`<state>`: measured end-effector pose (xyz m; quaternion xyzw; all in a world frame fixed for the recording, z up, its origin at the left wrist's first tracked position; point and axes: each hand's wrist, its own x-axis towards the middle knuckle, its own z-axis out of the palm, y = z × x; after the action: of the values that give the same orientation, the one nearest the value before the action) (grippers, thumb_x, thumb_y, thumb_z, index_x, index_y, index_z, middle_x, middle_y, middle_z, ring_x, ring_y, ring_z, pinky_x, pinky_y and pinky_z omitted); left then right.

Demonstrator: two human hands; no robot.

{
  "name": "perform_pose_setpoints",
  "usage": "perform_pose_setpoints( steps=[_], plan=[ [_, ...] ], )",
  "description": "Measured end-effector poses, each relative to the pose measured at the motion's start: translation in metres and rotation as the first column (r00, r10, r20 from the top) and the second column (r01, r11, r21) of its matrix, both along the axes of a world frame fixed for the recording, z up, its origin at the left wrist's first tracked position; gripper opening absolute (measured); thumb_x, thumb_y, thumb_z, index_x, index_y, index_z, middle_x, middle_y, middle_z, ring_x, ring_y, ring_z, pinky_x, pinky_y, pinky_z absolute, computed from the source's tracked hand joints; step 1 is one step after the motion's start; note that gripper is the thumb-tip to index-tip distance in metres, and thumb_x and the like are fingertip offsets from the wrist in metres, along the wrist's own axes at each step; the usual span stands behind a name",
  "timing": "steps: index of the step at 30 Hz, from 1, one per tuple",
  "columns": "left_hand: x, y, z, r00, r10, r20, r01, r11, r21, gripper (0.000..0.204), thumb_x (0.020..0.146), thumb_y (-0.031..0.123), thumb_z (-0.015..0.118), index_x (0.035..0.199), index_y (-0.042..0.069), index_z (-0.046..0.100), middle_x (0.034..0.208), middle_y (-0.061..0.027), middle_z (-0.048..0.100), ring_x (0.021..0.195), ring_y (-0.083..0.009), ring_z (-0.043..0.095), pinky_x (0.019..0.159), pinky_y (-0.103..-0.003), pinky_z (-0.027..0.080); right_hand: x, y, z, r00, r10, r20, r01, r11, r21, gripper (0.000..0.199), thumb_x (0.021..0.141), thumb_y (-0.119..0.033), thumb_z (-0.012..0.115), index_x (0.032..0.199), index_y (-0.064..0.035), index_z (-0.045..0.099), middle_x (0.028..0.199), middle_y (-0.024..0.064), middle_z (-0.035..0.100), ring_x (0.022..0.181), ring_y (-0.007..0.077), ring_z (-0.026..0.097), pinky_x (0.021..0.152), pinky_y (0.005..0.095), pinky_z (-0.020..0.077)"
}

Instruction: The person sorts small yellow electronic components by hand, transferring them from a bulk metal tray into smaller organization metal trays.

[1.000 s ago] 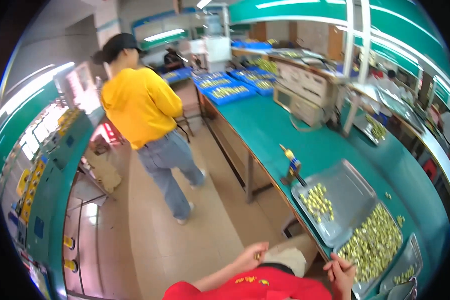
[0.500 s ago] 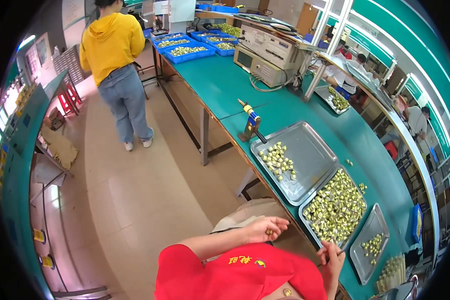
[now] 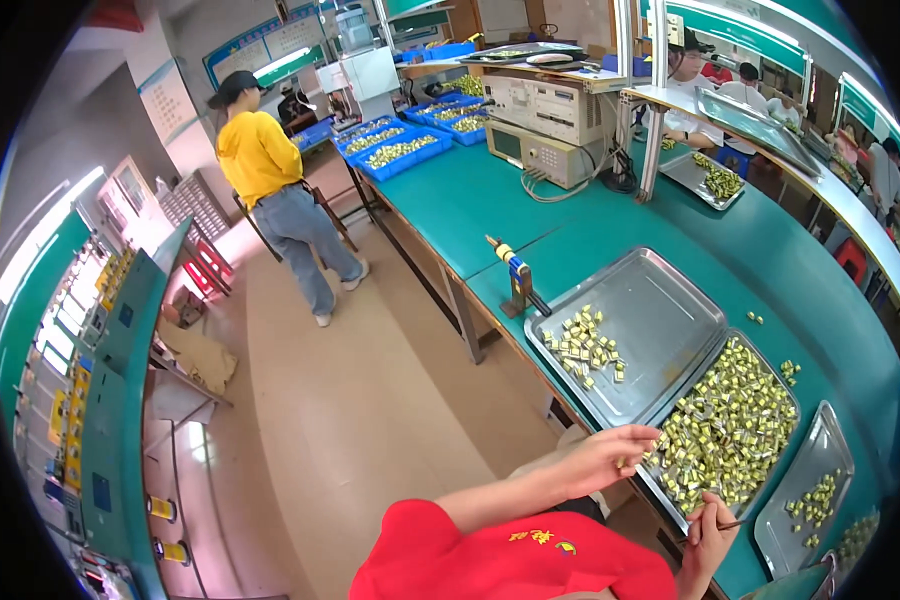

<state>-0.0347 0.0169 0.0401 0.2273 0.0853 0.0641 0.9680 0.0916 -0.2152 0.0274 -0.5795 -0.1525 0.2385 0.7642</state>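
Note:
My left hand is by the near left corner of a metal tray heaped with small yellow-and-silver components. Its fingers curl loosely around a small yellow component, partly hidden by them. At the same tray's near edge, my right hand pinches a thin dark stick, whose tip points right. Beyond the heap lies a second metal tray, with a loose group of the same components along its left side.
A smaller tray with a few components lies to the right. A soldering iron in a stand is by the far tray. Blue bins and stacked instruments are farther along the green bench. A person in yellow stands left.
My view has swung, shifting the scene. My left hand has risen from the bench edge to the heaped tray's corner. The right hand still holds the stick. The person in yellow has turned.

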Motion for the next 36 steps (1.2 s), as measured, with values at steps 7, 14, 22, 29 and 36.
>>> perform_pose_setpoints(
  steps=[7,14,22,29,36],
  plan=[
    [-0.035,0.004,-0.033,0.976,0.219,-0.006,-0.218,0.973,0.076,0.045,0.084,-0.008,0.053,0.128,0.001,0.047,0.113,-0.0107,0.057,0.100,-0.0185,0.056,0.086,-0.030,0.048,-0.003,0.001,0.015,0.976,-0.193,0.102,0.214,0.936,-0.279,0.017,0.088,-0.006,0.062,0.073,0.0027,0.066,0.061,-0.0004,0.053,0.053,0.0036,0.045,0.046,0.0208,0.0320],
    [-0.030,0.014,-0.010,0.951,0.215,-0.222,-0.102,0.897,0.430,0.035,0.091,-0.002,0.053,0.125,0.001,0.047,0.113,-0.0179,0.061,0.098,-0.0199,0.062,0.080,-0.028,0.053,-0.007,-0.023,0.023,0.913,-0.326,0.247,0.398,0.848,-0.351,0.013,0.089,-0.006,0.061,0.093,0.0037,0.067,0.076,0.0025,0.064,0.061,0.0041,0.051,0.051,0.0196,0.0363],
    [0.028,0.019,-0.027,0.970,0.178,-0.163,-0.112,0.930,0.351,0.021,0.093,0.003,0.055,0.114,-0.003,0.056,0.108,-0.0182,0.064,0.083,-0.0144,0.063,0.067,-0.020,0.050,0.062,0.020,0.027,0.699,0.102,0.708,0.339,0.824,-0.454,0.023,0.080,-0.002,0.068,0.103,-0.0032,0.067,0.086,0.0050,0.059,0.074,0.0127,0.056,0.063,0.0255,0.0454],
    [0.037,0.000,-0.020,0.980,0.190,-0.063,-0.148,0.898,0.414,0.029,0.090,-0.006,0.054,0.120,-0.005,0.052,0.120,-0.0180,0.057,0.103,-0.0218,0.062,0.091,-0.030,0.050,0.103,0.081,0.009,0.475,0.391,0.788,0.409,0.695,-0.591,0.028,0.076,-0.004,0.066,0.103,-0.0111,0.066,0.095,0.0076,0.056,0.081,0.0288,0.062,0.068,0.0405,0.0496],
    [0.031,0.011,-0.026,0.972,0.235,0.017,-0.208,0.823,0.529,0.027,0.088,-0.005,0.057,0.116,-0.003,0.054,0.116,-0.0181,0.060,0.096,-0.0199,0.063,0.085,-0.029,0.052,0.096,0.074,0.005,0.510,0.181,0.841,0.401,0.815,-0.419,0.017,0.080,-0.007,0.069,0.097,-0.0072,0.067,0.091,0.0049,0.060,0.061,0.0176,0.058,0.052,0.0312,0.0455]
  ],
)
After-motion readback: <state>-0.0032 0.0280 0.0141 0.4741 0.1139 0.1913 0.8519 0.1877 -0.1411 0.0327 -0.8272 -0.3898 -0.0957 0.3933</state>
